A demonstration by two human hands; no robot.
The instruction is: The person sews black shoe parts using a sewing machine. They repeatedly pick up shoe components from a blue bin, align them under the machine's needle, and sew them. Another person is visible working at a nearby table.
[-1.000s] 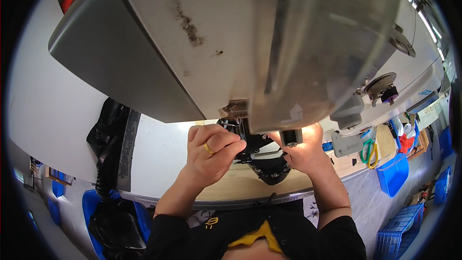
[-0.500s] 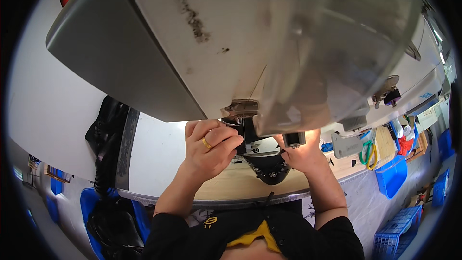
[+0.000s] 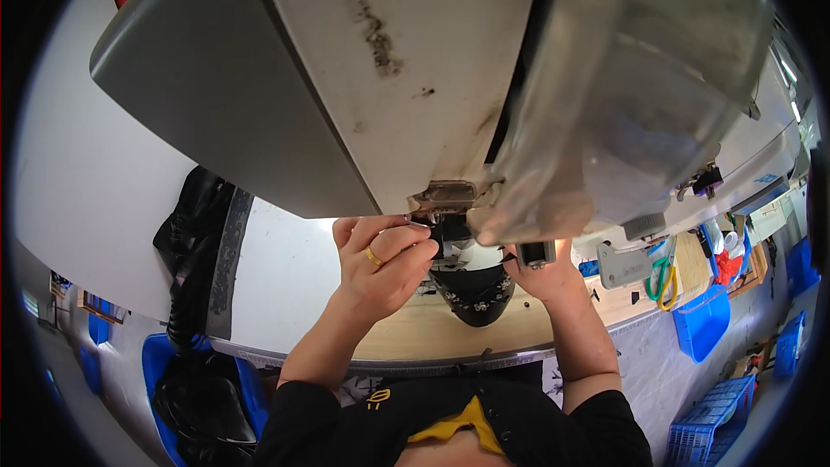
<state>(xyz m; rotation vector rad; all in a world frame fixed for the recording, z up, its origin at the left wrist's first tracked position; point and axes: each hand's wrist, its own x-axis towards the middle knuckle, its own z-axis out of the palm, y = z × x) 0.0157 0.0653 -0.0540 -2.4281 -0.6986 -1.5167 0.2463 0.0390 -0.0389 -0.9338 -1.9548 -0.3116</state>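
Observation:
A black curved piece with small silvery decorations, like the toe of a shoe upper, lies under the head of a sewing machine. My left hand, with a gold ring, is curled closed beside the machine's foot area, thumb and fingers pressed together. What it pinches, if anything, is hidden at the fingertips. My right hand is at the right edge of the black piece, its thumb side against it. Most of its fingers are hidden behind the machine's parts, under a bright lamp.
Black pieces hang over the left table edge above a blue bin of dark pieces. On the right are green-and-yellow-handled scissors, a blue tray and a blue crate. The machine's large head overhangs both hands.
The decorated black piece has turned, its rounded end swinging slightly left and showing wider. The machine appears shifted a little to the right in view. My hands have barely moved.

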